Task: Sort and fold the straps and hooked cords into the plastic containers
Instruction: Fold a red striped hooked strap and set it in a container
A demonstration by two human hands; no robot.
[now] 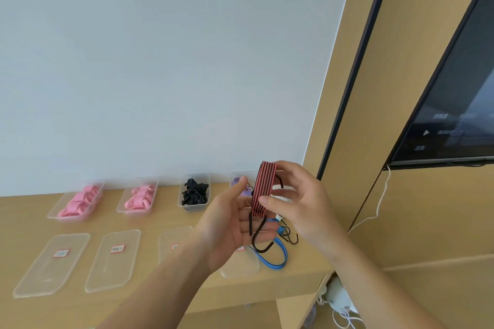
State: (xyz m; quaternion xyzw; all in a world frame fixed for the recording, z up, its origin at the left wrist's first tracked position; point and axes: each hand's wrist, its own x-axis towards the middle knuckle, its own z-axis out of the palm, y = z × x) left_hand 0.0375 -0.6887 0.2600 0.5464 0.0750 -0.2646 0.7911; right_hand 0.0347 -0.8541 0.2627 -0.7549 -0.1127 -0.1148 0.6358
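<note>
- Two hands raised above the table [149, 224]: right hand [302, 203] pinches the folded red-and-black hooked cord [263, 189] between thumb and fingers [270, 201]; left hand [232, 224] lies relaxed, palm up, beneath its dangling hook [260, 239].
- Blue hooked cord [278, 254] lies near the table's right edge.
- Four containers [193, 192] line the wall; lids [52, 264] lie in front.

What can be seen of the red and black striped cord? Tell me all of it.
The red and black striped cord is a flat, woven-looking elastic band, folded into a compact upright bundle held above the table. Dark metal hooks stick out at its top and hang below it. The right hand pinches the bundle between thumb and fingers; the open left hand sits against it from behind.
</note>
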